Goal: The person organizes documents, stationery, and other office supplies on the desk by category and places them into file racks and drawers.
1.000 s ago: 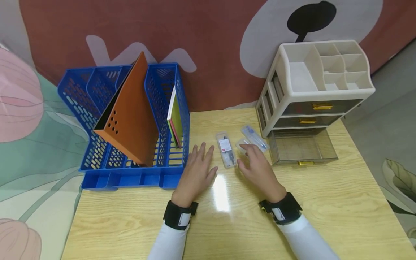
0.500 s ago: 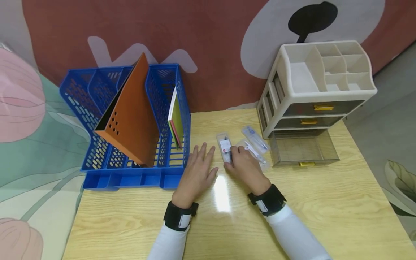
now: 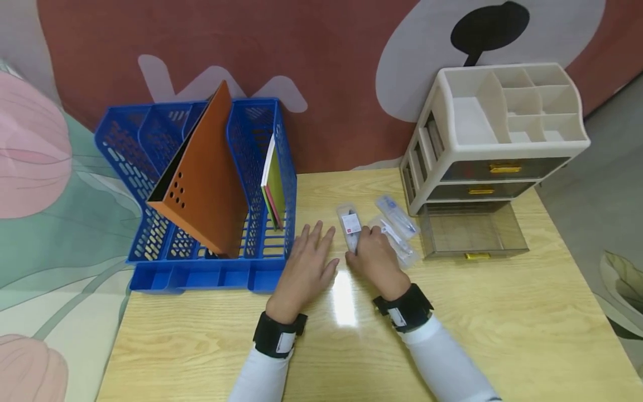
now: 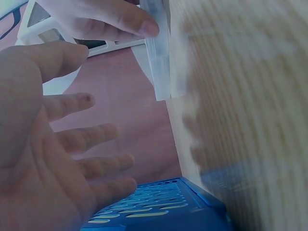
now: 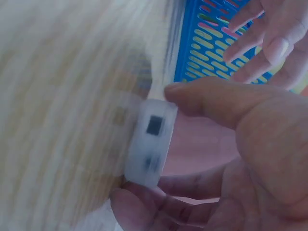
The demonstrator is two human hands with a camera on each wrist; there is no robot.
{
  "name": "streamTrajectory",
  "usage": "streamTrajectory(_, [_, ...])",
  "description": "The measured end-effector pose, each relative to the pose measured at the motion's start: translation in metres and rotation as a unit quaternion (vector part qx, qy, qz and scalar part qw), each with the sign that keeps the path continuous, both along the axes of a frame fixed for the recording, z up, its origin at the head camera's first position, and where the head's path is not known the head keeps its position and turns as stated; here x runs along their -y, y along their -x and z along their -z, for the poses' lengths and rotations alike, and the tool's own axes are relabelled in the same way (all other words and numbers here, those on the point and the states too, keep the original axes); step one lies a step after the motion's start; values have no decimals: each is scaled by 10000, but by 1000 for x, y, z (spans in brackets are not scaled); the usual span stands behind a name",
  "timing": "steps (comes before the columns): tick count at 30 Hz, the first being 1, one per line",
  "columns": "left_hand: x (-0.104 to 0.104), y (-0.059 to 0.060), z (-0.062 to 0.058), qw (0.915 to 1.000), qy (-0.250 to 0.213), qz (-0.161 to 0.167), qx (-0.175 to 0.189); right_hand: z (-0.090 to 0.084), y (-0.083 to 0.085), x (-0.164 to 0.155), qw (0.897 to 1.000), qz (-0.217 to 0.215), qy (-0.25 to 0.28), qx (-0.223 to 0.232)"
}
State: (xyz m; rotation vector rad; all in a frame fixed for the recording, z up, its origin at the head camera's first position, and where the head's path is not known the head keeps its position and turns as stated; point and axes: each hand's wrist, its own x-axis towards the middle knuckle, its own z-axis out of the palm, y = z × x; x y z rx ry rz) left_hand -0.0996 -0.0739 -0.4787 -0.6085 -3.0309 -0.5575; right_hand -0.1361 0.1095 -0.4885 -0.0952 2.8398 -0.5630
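My right hand [image 3: 378, 259] grips a clear plastic case [image 3: 350, 222] with a white label, which lies on the table. In the right wrist view, the thumb is at one long side of the case [image 5: 150, 142] and the fingers are at the other; dark items show through its end. My left hand [image 3: 303, 273] is spread with its fingers apart, left of the case and beside the blue file rack [image 3: 206, 275]; nothing is in it. Right of my right hand lie two more clear packs, one farther back [image 3: 398, 216] and one partly under the hand [image 3: 400, 245].
A white desktop organizer [image 3: 447, 151] stands at the back right, its bottom drawer [image 3: 477, 231] pulled out. The blue rack at left holds an orange folder [image 3: 206, 184] and thin notebooks [image 3: 273, 184]. A patterned cloth [image 3: 331, 128] hangs behind the table [image 3: 351, 368].
My right hand has moved left from the packs beside the drawer to the labelled case and taken hold of it. The pack formerly under its fingers now shows more. The left hand has stayed put.
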Motion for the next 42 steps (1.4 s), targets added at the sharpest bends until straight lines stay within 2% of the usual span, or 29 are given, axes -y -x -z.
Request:
streamTrajectory(10, [2,0,-1,9995,-23,77,-313,-10,-3,-8,9998,-89,-18,-167])
streamTrajectory(23, [3,-4,-18,9978,-234,163,-599,-56,-11,-46,9987,-482,102,139])
streamTrajectory(26, [3,-4,-19,9970,-294,197,-695,-61,-14,-54,9972,-709,239,-10])
streamTrajectory(28, [2,-5,-20,9960,-395,238,-759,-61,-15,-60,9937,-1047,340,-222])
streamTrajectory(31, [1,-5,-20,9941,-686,301,-781,-61,-16,-66,9840,-1611,496,-571])
streamTrajectory(34, [0,-6,-21,9903,-1175,384,-635,-61,-17,-71,9739,-2025,629,-808])
streamTrajectory(38, [-2,-9,-21,9802,-1884,539,-282,-61,-18,-73,9653,-2344,671,-939])
streamTrajectory(42, [-5,-10,-22,9721,-2273,565,113,-63,-19,-73,9605,-2528,712,-918])
